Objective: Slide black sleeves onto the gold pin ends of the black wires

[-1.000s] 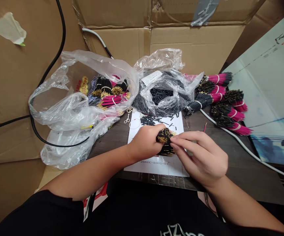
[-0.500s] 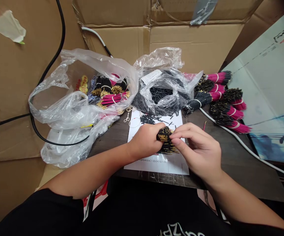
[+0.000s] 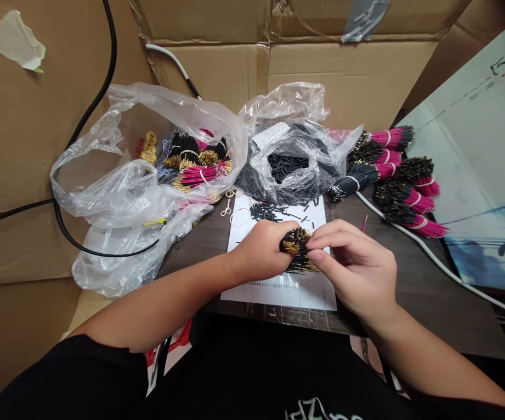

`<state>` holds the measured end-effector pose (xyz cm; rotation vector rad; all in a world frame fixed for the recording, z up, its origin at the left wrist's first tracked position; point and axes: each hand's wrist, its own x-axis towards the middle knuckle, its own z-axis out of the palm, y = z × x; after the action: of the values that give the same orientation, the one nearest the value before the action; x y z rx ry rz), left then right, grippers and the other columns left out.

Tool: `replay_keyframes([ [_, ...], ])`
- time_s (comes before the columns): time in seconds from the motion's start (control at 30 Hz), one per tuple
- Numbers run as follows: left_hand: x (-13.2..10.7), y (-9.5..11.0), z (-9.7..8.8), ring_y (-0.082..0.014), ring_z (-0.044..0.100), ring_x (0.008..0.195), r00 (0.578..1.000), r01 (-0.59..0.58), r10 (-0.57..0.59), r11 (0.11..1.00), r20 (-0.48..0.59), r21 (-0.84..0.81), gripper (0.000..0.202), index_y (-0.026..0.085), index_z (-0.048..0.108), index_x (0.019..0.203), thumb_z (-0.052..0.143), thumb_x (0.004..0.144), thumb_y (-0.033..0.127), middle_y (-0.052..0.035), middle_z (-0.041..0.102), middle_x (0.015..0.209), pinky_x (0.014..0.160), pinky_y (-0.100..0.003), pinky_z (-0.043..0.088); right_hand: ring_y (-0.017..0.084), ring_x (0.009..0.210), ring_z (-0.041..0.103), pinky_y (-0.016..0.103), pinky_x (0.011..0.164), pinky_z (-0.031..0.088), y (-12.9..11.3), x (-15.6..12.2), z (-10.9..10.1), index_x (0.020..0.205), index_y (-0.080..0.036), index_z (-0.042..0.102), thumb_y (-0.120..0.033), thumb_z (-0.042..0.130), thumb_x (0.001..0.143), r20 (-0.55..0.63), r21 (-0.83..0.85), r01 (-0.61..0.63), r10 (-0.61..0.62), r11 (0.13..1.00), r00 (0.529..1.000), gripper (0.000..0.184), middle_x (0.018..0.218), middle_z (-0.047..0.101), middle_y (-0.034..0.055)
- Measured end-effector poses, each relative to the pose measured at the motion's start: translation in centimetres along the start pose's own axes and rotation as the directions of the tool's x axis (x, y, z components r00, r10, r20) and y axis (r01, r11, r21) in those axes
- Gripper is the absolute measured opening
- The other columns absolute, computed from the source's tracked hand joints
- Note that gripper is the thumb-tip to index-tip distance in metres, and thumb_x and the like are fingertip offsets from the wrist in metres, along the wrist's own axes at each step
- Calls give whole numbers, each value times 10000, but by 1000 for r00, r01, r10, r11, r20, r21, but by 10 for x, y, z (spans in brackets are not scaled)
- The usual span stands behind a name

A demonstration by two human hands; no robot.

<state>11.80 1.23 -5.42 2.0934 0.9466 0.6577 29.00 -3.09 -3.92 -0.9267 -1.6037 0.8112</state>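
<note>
My left hand (image 3: 263, 248) is wrapped round a bundle of black wires (image 3: 295, 240) whose gold terminal ends point toward me. At the right side of that bundle, the thumb and fingertips of my right hand (image 3: 357, 262) are pinched together; what lies between them is too small to make out. Below the held bundle, more black wires with gold ends (image 3: 301, 263) lie on a white printed sheet (image 3: 274, 291). Short black sleeves (image 3: 265, 211) are scattered on the sheet just beyond my left hand.
Behind stands an open clear bag (image 3: 252, 181) full of black sleeves. On the left, a plastic bag (image 3: 112, 192) holds tied wire bundles. Pink and black wire bundles (image 3: 418, 198) lie at the right, beside a white cable (image 3: 436, 251). Cardboard walls (image 3: 344, 76) enclose the table.
Both hands and the bundle have shifted very slightly to the right in the picture, along with a small shift of the view. The grip and the pinch look the same.
</note>
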Motion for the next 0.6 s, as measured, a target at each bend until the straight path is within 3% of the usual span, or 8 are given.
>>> replay_keyframes([
  [0.3, -1, -1, -1, -52, 397, 580, 1000, 7, -7, 1000, 14, -5, 66, 140, 527, 742, 502, 688, 114, 38, 535, 646, 559, -179, 305, 157, 800, 618, 324, 701, 517, 2, -3, 0, 874, -185, 683, 3, 691, 706, -26, 36, 41, -40, 999, 999, 253, 854, 652, 37],
  [0.6, -1, 0, 1, -57, 412, 586, 1000, 12, -12, 1000, -13, -2, 14, 141, 525, 736, 514, 728, 143, 33, 541, 642, 566, -179, 312, 165, 773, 635, 326, 669, 526, 0, -4, 2, 892, -188, 689, 34, 725, 646, -72, -116, 198, -207, 973, 976, 334, 833, 680, 31],
])
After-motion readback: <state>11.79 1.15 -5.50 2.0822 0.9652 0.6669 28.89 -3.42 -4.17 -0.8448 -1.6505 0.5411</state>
